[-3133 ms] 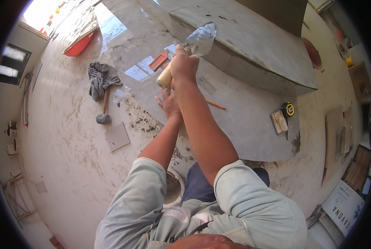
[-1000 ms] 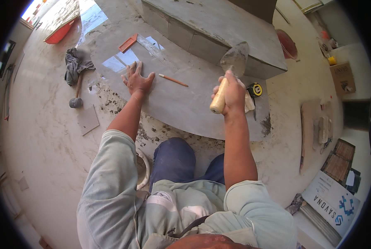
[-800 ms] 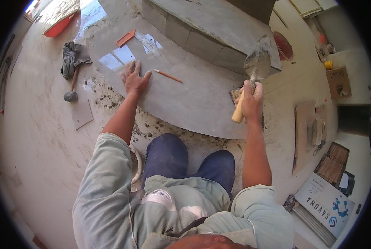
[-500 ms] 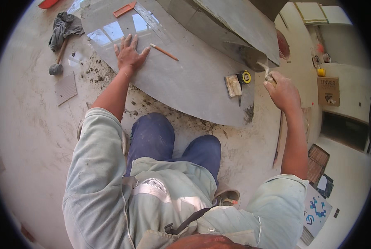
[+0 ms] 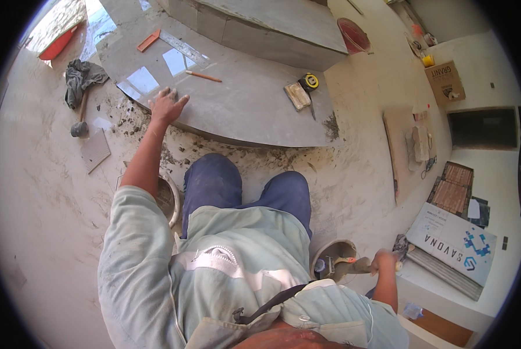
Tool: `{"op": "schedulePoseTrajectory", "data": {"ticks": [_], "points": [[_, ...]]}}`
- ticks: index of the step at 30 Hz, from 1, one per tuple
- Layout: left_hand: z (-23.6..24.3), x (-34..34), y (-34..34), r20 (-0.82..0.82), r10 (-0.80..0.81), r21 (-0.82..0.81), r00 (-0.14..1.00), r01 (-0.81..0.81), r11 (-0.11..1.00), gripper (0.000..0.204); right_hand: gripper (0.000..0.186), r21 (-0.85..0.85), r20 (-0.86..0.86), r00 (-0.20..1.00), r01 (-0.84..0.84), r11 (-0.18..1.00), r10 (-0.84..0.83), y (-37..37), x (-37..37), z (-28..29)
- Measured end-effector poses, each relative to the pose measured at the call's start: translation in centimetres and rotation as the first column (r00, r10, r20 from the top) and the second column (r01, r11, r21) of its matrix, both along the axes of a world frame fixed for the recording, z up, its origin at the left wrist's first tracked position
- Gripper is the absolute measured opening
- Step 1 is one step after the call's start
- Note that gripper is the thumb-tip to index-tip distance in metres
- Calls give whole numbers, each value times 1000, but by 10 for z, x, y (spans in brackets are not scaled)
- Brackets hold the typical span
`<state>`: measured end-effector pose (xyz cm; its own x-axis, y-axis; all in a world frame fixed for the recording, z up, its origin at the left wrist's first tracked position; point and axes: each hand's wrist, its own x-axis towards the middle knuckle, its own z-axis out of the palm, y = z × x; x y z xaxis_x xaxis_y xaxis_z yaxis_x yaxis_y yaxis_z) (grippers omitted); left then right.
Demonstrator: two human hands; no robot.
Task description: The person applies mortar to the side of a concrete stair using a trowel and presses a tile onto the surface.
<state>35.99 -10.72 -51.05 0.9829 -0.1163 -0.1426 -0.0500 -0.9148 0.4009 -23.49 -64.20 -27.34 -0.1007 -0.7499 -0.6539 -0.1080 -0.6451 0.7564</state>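
R hand (image 5: 384, 260), up by the tile's right edge before, now grips trowel (image 5: 353, 266) at bucket (image 5: 329, 256), near right. L hand (image 5: 167, 106) stays flat, released, on tile (image 5: 237, 110).

the trowel (image 5: 353, 266) blade seems sunk in the bucket (image 5: 330, 256), partly hidden behind the shoulder.

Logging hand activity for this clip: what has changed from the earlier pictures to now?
The right hand, holding the trowel, swung from above the large tile down to a bucket at the person's right side. The left hand stayed flat on the tile's near edge. Pencil, tape measure and hammer lie as before.
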Motion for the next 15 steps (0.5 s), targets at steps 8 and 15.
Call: {"op": "schedulePoseTrajectory", "data": {"ticks": [8,15], "points": [[21,-177,-26,280,5,-273,960,74,959,54,47,-217,549,816,350,911,-183,52,-128,-107],[32,-277,-12,-182,-191,-307,965,128,943,69,47,-95,685,704,345,934,-190,52,-89,-69]]}}
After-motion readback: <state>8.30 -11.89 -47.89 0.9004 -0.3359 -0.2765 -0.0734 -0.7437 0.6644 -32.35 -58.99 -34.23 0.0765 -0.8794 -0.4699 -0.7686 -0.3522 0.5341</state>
